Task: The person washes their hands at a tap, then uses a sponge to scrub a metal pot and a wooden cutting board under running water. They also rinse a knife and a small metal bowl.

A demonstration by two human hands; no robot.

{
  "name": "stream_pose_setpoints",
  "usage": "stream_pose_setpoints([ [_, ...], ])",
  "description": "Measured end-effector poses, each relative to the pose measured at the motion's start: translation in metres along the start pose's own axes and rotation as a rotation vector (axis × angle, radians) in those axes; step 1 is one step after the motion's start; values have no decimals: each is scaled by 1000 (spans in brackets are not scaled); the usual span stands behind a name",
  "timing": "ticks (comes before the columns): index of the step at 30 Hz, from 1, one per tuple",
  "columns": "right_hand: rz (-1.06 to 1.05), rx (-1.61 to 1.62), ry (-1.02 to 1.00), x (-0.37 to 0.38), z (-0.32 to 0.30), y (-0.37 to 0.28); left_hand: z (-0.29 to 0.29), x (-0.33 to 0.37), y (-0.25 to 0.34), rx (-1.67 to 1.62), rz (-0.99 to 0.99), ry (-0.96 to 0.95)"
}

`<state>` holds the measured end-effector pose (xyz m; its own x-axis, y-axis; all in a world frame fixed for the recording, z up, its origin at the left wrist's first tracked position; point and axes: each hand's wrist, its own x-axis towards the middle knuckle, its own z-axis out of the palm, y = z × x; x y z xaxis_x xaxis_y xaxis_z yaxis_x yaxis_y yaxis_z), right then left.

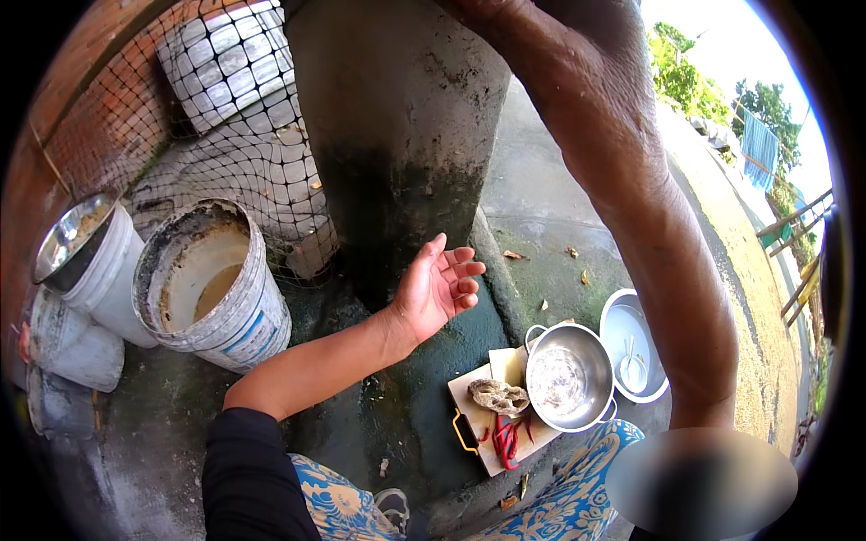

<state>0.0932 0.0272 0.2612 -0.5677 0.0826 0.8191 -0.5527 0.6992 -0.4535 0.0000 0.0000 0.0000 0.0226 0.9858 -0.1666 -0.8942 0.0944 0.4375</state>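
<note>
My left hand (439, 290) is in mid-air before the concrete pillar, palm partly turned up, fingers loosely curled and apart, holding nothing. My right arm rises along the right side; of my right hand (550, 45) only part shows at the top edge, its fingers out of view. Below and right of my left hand, a two-handled steel pot (566, 377) rests partly over a light board (460, 397) with a yellow handle. Upon that board lie a brown, rough, fibrous lump (499, 396) and a red looped thing (505, 440), perhaps scissors handles. Beside the pot, a pale basin (622, 329) contains white spoon-like pieces.
A stained concrete pillar (397, 108) stands straight ahead, with black netting (244, 108) to its left. At the left are a large white bucket (262, 311) with cloudy liquid, another bucket (113, 275) topped by a steel bowl (77, 239), and a tipped-over container (77, 347). The concrete ground looks wet.
</note>
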Motion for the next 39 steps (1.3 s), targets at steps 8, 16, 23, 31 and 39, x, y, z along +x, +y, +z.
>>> stream_pose_setpoints([
  [8, 55, -346, 135, 53, 18, -22, -1, -2, -5, -24, 4, 20],
  [16, 99, -641, 219, 82, 16, -4, -14, 6, -14, -54, -44, 7],
  [23, 232, -612, 294, 75, 28, -18, -10, 14, -6, -97, -3, -39],
  [31, 86, -465, 250, 85, 8, 10, -33, -5, -22, -94, -96, 46],
  [39, -170, -724, 152, 93, -4, 17, -37, -17, -40, -91, -165, 45],
])
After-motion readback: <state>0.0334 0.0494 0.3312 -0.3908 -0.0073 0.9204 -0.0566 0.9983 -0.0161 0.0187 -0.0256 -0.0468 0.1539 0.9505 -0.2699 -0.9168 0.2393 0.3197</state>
